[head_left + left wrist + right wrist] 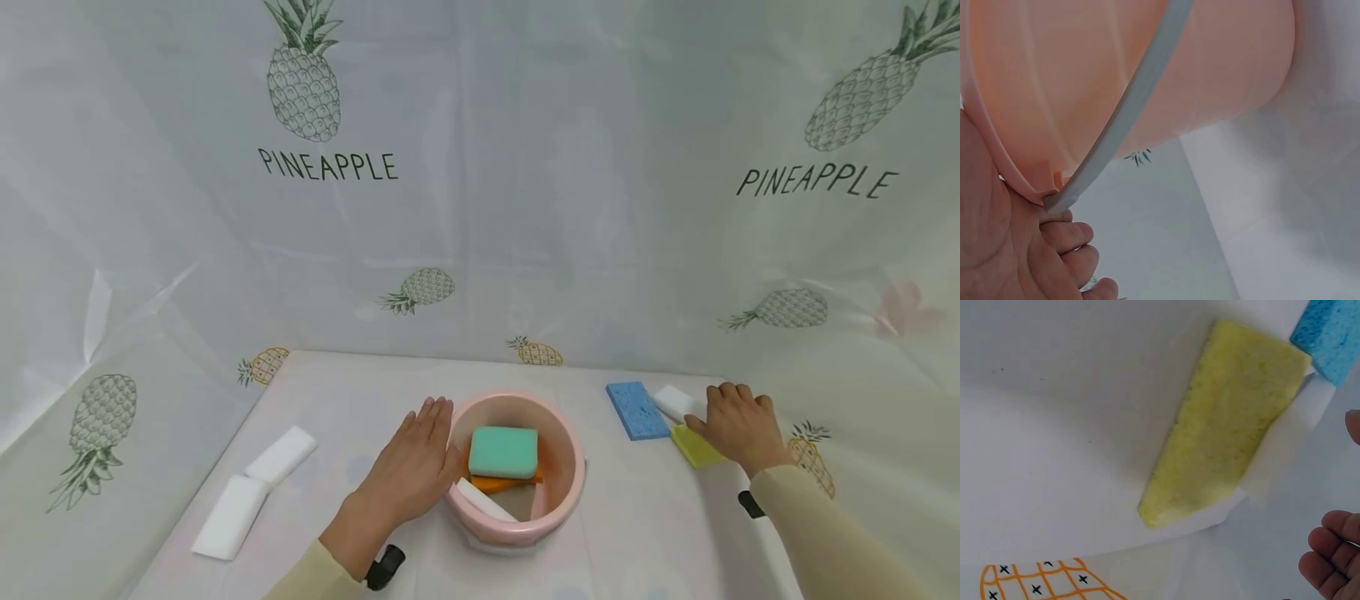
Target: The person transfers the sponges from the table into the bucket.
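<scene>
My left hand (411, 462) lies with straight fingers along the left side of a pink bucket (572, 454). In the left wrist view its palm meets the rim beside the grey handle (1125, 112). Inside the bucket, a green sponge (503, 452) rests above an orange piece (498, 483) and a white block (483, 500). At the right, my right hand (738, 427) hovers over a yellow sponge (693, 446), its thumb apart from the fingers. The right wrist view has the fingers (1338, 556) holding nothing, to the side of the yellow sponge and a white sponge (1285, 450).
A blue sponge (637, 411) lies left of the yellow one. Two white blocks (230, 517) lie end to end on the table's left side. A pineapple-print sheet (525, 233) rises behind the table's back edge and along both sides.
</scene>
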Motion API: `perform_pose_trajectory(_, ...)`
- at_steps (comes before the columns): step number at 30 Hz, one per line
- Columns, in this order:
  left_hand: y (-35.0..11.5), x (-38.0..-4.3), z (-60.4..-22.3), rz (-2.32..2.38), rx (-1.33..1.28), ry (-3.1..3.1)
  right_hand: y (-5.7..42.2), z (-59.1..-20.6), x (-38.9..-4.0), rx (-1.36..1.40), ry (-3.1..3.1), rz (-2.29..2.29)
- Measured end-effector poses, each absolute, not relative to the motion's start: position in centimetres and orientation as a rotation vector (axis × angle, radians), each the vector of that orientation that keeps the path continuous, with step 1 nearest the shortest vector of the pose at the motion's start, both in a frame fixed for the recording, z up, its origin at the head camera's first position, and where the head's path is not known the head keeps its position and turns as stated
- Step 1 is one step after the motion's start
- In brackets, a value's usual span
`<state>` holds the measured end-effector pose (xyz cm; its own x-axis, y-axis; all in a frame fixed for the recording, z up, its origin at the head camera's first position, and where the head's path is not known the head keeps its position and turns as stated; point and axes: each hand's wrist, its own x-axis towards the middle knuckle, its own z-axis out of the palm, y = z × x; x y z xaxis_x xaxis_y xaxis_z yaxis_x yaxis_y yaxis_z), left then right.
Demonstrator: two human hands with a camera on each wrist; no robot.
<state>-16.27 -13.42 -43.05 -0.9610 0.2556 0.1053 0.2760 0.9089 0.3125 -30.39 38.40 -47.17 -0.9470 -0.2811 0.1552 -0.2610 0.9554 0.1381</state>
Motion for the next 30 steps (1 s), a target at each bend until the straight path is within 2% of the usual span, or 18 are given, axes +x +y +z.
perform_pose_trajectory(12, -13.5, -16.1, -43.0, -0.532, -0.424, -3.009, 38.5, -49.9, -31.1, 0.326, -3.004, -0.114)
perform_pose_trajectory(21, -13.4, -15.9, -43.1, -0.539, -0.418, -3.017, 38.5, -50.8, -31.6, 0.187, -3.1, 0.064)
perform_pose_trajectory(30, -13.4, -15.9, -43.1, -0.515, -0.423, -2.996, 38.6, -50.7, -32.3, 0.173, -3.076, 0.116)
